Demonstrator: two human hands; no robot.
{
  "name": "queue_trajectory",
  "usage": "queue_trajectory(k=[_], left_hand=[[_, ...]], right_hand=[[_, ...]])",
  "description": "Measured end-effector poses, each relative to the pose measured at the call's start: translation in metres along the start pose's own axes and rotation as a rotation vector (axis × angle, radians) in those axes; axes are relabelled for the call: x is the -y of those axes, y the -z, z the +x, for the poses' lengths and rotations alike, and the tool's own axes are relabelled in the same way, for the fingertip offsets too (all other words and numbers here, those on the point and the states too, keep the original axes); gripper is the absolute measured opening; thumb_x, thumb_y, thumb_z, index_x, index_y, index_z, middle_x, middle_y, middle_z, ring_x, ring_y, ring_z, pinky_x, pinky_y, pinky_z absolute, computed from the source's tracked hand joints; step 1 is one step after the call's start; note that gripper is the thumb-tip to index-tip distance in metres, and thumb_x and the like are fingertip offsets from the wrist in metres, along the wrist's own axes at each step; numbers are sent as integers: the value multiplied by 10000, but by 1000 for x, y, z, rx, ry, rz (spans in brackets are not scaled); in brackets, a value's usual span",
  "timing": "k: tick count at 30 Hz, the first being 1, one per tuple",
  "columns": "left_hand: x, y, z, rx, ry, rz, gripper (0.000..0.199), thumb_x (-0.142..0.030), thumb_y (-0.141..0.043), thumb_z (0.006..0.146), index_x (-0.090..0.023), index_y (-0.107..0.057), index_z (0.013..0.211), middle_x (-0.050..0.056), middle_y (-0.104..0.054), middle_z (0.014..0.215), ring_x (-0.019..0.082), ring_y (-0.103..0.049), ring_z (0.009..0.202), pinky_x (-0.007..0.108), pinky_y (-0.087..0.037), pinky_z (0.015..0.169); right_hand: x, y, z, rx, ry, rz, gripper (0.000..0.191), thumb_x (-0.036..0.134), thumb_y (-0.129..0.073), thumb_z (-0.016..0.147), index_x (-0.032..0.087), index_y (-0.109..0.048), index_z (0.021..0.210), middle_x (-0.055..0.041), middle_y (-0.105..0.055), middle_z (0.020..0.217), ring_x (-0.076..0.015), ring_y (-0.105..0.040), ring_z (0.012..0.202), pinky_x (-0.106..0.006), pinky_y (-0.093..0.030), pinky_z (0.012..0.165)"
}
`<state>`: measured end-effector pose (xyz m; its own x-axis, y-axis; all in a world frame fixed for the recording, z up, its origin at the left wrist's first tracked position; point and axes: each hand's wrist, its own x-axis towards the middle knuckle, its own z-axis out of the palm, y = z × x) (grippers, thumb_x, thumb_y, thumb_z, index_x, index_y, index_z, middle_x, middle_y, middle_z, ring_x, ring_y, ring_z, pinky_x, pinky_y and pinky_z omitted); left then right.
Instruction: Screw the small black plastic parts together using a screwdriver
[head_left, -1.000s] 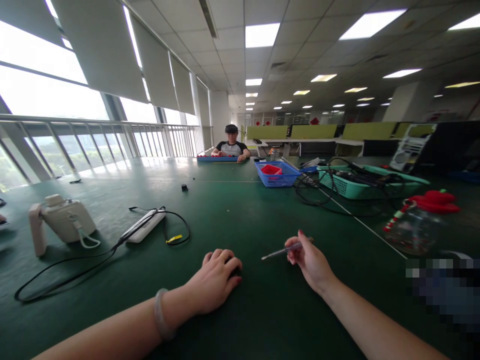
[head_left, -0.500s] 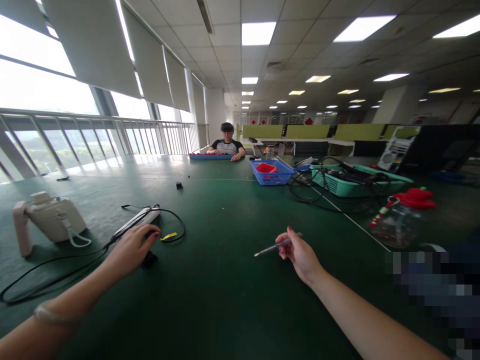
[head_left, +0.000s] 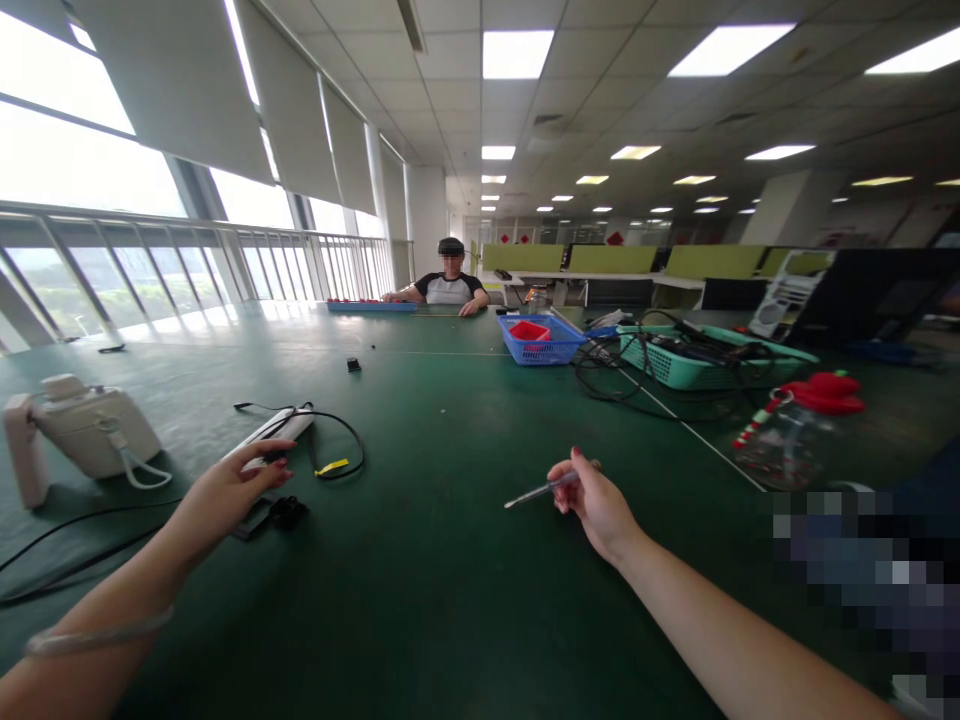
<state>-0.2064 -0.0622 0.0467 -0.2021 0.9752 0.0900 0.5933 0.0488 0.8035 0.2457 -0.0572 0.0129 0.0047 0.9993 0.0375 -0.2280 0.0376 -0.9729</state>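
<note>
My left hand (head_left: 229, 487) is at the left with thumb and fingers closed around something small and dark, too hidden to name. Just below and right of its fingers, a small black object (head_left: 289, 512) lies on the green table (head_left: 420, 620), beside a flat dark piece (head_left: 255, 520). Behind that hand are a white and grey strip (head_left: 289, 425) and a looped black cable (head_left: 363, 455) with a yellow tag (head_left: 331, 467). In my right hand (head_left: 600, 508) is a thin screwdriver-like tool (head_left: 536, 494), its light tip pointing left, above the table.
A white container (head_left: 97, 430) stands at the left. Farther back are a small black block (head_left: 353, 365), a blue basket (head_left: 544, 350), a green basket (head_left: 675, 370) with cables, and a red-lidded jar (head_left: 787, 445). A person (head_left: 450, 285) sits across the table beside a blue tray (head_left: 371, 306).
My left hand has moved left, uncovering the small black object and flat piece. The blue tray across the table has shifted left. My right hand still holds the tool in nearly the same place.
</note>
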Motion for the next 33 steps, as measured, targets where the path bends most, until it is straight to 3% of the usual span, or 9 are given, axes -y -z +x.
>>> queue_trajectory(k=[4, 9, 15, 19, 25, 33], left_hand=[[-9, 7, -8, -34, -14, 174, 623, -616, -531, 774, -246, -480, 1272, -3, -729, 846, 241, -661, 947, 338, -458, 857], [-5, 15, -8, -68, -110, 306, 666, -677, -462, 774, -233, -505, 1269, 19, -707, 971, 215, -641, 879, 286, -459, 791], [5, 24, -4, 81, -156, 339, 592, -683, -448, 779, -236, -617, 1127, -8, -718, 1031, 211, -610, 999, 247, -421, 864], [2, 25, -2, 125, -94, 496, 506, -614, -472, 782, -252, -656, 1082, -27, -733, 954, 209, -631, 888, 241, -429, 780], [-2, 20, -2, 64, -10, 713, 575, -682, -403, 806, -245, -702, 1029, -20, -724, 780, 228, -636, 794, 245, -402, 672], [-7, 14, -6, 118, 0, 776, 580, -698, -402, 807, -276, -706, 1064, 4, -732, 819, 244, -644, 780, 280, -410, 663]], right_hand=[[-2, 1, 2, 6, 4, -1, 491, 663, -642, 736, 177, -691, 677, -12, -552, 580, -143, -492, 552, -292, -411, 549], [-5, 3, 3, 18, -4, 0, 475, 642, -627, 763, 178, -697, 692, -11, -555, 592, -145, -497, 562, -289, -409, 551], [-3, 0, 2, 8, 6, -10, 490, 658, -640, 738, 175, -691, 675, -10, -552, 574, -142, -492, 547, -290, -407, 546], [-2, -2, 1, -8, 17, -11, 497, 663, -646, 726, 173, -687, 659, -11, -549, 555, -141, -487, 528, -294, -401, 538], [-2, -1, 1, 0, 15, -14, 490, 655, -648, 732, 172, -688, 663, -12, -559, 563, -140, -499, 535, -291, -406, 538], [-1, -2, 1, -8, 17, -19, 504, 674, -669, 696, 172, -686, 655, -12, -555, 548, -139, -494, 524, -284, -399, 525]])
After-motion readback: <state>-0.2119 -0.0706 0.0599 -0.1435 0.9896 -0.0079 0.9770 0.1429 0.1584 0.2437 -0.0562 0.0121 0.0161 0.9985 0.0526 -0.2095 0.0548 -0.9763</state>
